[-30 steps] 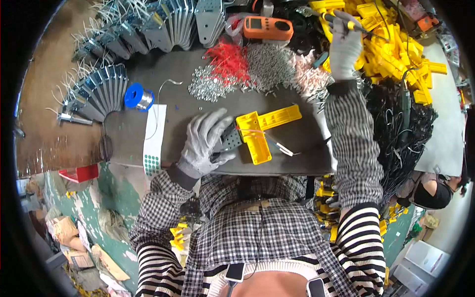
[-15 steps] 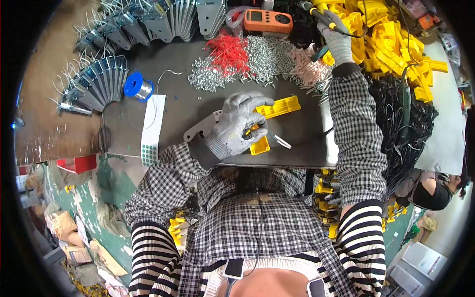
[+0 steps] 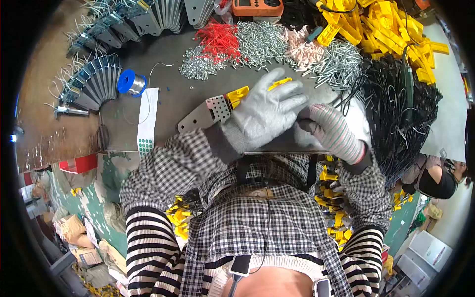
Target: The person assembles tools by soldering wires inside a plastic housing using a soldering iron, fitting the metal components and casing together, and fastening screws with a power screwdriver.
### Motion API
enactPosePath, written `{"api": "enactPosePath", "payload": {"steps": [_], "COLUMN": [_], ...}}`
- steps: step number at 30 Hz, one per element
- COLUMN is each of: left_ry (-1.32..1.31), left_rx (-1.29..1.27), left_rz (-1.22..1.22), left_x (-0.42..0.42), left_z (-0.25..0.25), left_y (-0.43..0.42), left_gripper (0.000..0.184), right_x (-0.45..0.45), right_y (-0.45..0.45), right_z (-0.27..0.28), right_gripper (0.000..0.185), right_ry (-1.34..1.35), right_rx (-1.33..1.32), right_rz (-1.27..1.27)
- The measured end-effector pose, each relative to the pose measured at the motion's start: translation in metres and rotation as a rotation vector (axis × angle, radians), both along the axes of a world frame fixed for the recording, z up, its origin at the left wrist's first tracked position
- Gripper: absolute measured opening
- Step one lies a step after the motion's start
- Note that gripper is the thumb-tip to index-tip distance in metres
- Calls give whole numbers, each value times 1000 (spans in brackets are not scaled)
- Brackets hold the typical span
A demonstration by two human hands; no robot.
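My left hand (image 3: 267,111), in a grey glove, lies over a yellow plastic part (image 3: 237,96) with its fingers stretched to the right. That part's middle is hidden behind the hand. Touching the part's left end is a grey metal bracket (image 3: 197,117) with a perforated section. Close to the left fingertips, my right hand (image 3: 334,131), in a striped pale glove, has its fingers curled in. Something dark shows at those fingers, but I cannot make out what it is.
Piles of silver screws (image 3: 262,44), red pieces (image 3: 217,40) and yellow parts (image 3: 396,34) lie at the back. Black cables (image 3: 405,119) heap at the right. A blue solder spool (image 3: 127,82), an orange meter (image 3: 258,7) and rows of metal brackets (image 3: 99,81) stand around.
My right hand has come down from the yellow pile to beside my left hand. My left hand has shifted right and its fingers have straightened. The bracket and yellow part lie in line.
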State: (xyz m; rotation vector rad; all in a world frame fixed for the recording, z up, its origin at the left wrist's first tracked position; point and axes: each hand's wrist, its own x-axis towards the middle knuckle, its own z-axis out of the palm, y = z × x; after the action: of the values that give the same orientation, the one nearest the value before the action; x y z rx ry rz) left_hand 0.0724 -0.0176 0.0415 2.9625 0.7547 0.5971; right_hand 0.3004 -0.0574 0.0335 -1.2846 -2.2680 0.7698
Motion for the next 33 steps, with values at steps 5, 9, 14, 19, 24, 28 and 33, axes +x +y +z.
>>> {"api": "enactPosePath", "payload": {"steps": [5, 9, 14, 19, 24, 28, 33], "left_ry": [-117, -236, -260, -82, -173, 115, -16], "left_rx": [-137, -320, -499, -971, -1885, -1343, -1702], "left_rz": [50, 212, 159, 52, -176, -341, -312], "left_x": [-16, -35, -65, -45, -52, -55, -39], "left_z": [-36, -40, -51, -30, -76, -28, -26], "left_y": [17, 5, 6, 39, 91, 89, 85], "left_gripper": [26, 26, 29, 26, 28, 38, 39], "right_x": [0, -48, -47, -54, -37, -21, 23], "right_y": [1, 7, 9, 11, -23, 20, 201], "right_z": [25, 2, -4, 2, -7, 23, -2], "right_gripper": [13, 7, 8, 17, 24, 25, 45], "right_ry": [-119, 280, 160, -95, -202, 187, -625], "right_rx": [-125, -57, 23, 429, 586, 284, 265], "right_rz": [-143, -135, -75, 3, 107, -160, -532]}}
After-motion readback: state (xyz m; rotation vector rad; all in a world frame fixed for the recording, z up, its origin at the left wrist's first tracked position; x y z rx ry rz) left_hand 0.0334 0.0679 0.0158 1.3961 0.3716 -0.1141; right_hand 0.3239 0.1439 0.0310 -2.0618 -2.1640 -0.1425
